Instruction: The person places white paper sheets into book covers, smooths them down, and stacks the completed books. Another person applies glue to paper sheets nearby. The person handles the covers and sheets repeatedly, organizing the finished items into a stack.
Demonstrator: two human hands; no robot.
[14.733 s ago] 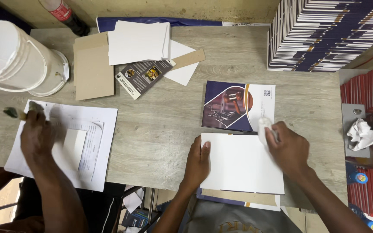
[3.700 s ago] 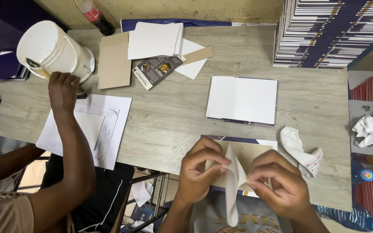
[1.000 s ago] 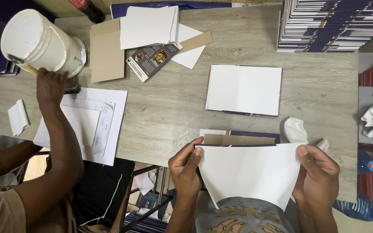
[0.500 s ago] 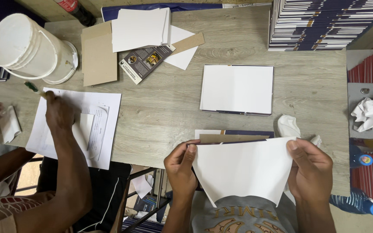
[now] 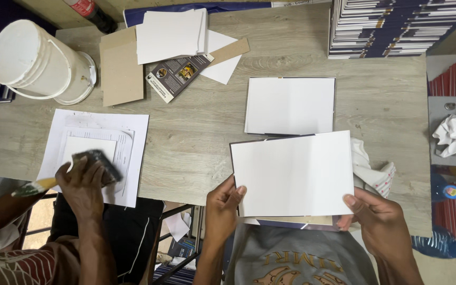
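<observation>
— Holding what?
— Pinching a white sheet at both lower corners: left hand fingers curled on its left edge, right hand thumb on top at the right (fingers underneath, hidden).
— Lying where?
— Flat over a dark-edged book cover, probably, at the wooden table's near edge, beside a crumpled cloth.

Pretty even, soft overhead light here, so the pale grey wood-grain table only gets faint shadows. The blank white paper sheet looks bright without glare. Focus stays sharp, with slight wide-angle bending near the edges.
</observation>
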